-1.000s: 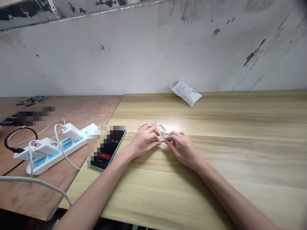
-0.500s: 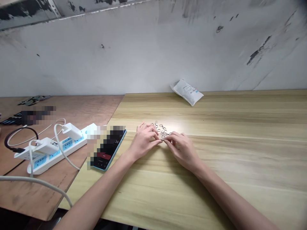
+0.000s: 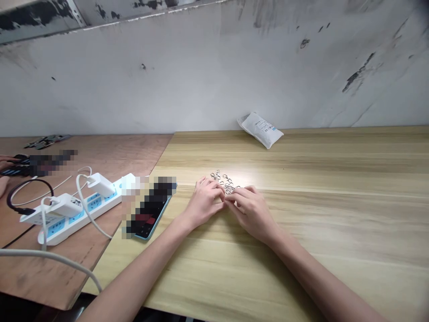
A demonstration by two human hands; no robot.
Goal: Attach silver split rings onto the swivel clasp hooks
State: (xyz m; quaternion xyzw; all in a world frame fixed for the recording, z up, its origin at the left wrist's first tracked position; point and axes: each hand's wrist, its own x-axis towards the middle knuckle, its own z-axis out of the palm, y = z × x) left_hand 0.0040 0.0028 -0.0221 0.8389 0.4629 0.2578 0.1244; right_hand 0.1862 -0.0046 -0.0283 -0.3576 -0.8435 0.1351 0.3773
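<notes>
From here I see the left hand (image 3: 205,203) and right hand (image 3: 256,213) meet, fingers curled, any grip hidden from me, while metal clasps (image 3: 229,188) lie loose at their twelve o'clock on the desk (image 3: 335,214), handling seemingly unfinished.

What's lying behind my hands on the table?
Just beyond the left hand and right hand, small metal clasps lie on the wooden table; farther back, a white packet. Anything between or under the fingers is covered.
</notes>
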